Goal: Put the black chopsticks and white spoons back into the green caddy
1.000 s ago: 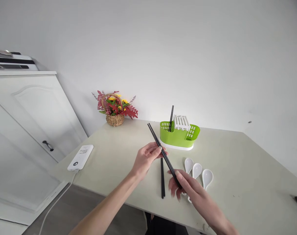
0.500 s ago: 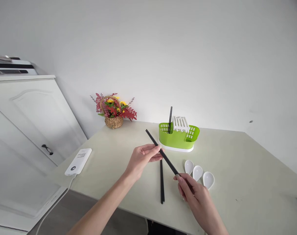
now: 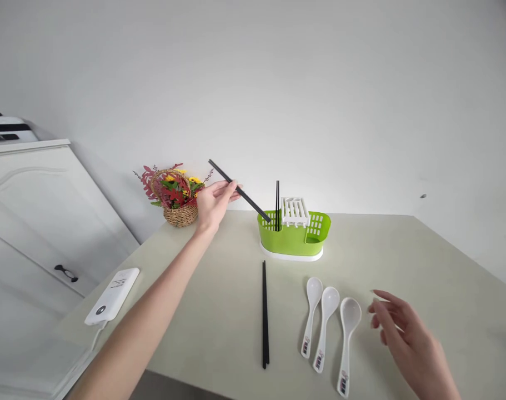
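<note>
My left hand [image 3: 217, 201] grips a pair of black chopsticks [image 3: 248, 198], tilted so that their lower ends reach the left compartment of a green utensil holder [image 3: 292, 239]. Another pair of black chopsticks [image 3: 277, 203] stands upright in that same compartment. On the table, a third pair [image 3: 265, 316] lies in front of the holder. Three white spoons [image 3: 329, 303] rest side by side to its right. Just right of the spoons, my right hand [image 3: 406, 333] hovers with fingers apart and slightly curled, holding nothing.
A wicker basket of artificial flowers [image 3: 181, 215] stands at the back left of the table. At the left edge lies a white power bank [image 3: 113, 296] with a cable. Beyond it is a white cabinet [image 3: 31, 222]. A white slatted rack [image 3: 295, 211] tops the holder's middle.
My left hand has carried the chopsticks up and forward to the holder. My right hand has let go of them and moved right, uncovering the spoons. The view has shifted slightly.
</note>
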{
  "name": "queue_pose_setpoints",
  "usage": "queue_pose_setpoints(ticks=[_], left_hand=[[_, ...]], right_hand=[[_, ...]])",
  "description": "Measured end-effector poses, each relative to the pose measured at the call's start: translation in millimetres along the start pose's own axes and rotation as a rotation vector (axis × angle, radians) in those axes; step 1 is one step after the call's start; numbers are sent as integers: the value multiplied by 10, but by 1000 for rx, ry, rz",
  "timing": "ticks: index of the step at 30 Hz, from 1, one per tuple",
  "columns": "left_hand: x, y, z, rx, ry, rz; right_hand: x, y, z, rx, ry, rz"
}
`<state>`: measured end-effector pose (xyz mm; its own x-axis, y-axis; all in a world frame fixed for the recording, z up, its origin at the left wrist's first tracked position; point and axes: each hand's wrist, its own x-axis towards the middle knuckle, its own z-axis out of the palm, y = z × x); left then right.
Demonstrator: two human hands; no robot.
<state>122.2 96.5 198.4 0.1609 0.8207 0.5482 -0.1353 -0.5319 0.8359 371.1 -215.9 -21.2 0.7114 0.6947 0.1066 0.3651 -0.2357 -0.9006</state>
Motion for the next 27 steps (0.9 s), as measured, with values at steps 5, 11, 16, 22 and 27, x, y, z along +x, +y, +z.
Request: queue_pose_setpoints(ticks=[5,11,16,22,27], left_hand=[[339,-558,373,171,-186,-37],[387,-979,644,338,-327,-139],[377,-1087,696,424,-408,-164],[365,-1223,697,600,-362,16],[359,-1263,687,749,-393,161]], right_hand=[[34,340,-36,-115,-13,123],[23,314,-9,-184,-137,119],[11,266,-12,-165,-129,143],[-24,171,7,-168,-108,142],[-23,167,15,-164,-99,122]])
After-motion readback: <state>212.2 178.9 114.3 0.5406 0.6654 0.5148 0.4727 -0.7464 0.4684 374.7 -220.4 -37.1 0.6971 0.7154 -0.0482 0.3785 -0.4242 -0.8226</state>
